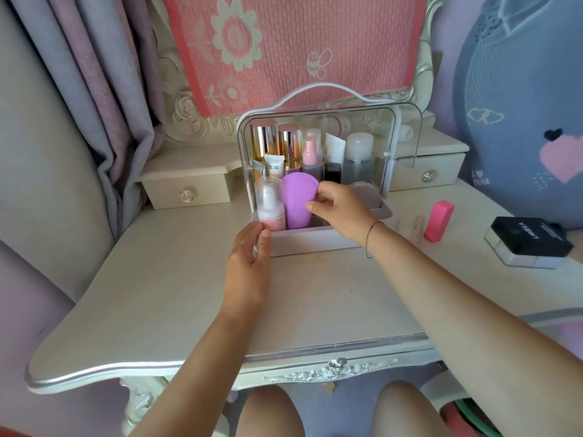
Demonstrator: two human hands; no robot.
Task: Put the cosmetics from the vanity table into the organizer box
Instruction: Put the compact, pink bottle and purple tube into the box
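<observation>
Two hands are at the box on my feed. The right hand [340, 209] pinches the flat crimped top of the soft purple plastic tube [295, 200], which stands upright in the front row of the clear-lidded white organizer box [315, 241], touching a clear pump bottle with a pink label [269, 206]. The left hand [249, 263] lies with fingers straight and together, resting on the box's front left corner. Well apart on the right of the cream vanity table [157, 279] I see two cosmetics left out: a pink rectangular stick case [438, 220] and a black square compact [530, 239]
</observation>
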